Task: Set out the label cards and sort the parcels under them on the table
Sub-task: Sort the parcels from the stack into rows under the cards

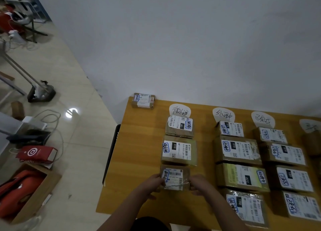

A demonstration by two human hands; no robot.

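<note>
White label cards [179, 110] [223, 113] [262, 120] stand along the back of the yellow table [139, 144], and a further card [310, 125] is cut off at the right. Columns of cardboard parcels lie under them. In the left column, a small parcel [174, 177] sits third from the back, below two others [179, 126] [178, 150]. My left hand [152, 183] grips its left side and my right hand [199, 184] grips its right side. One lone parcel [143, 100] rests at the table's far left corner.
A white wall rises behind the table. On the floor to the left lie a cardboard box with orange items [22, 190], a red bag [37, 153], cables and a lamp base [41, 93]. The second and third columns hold several parcels each.
</note>
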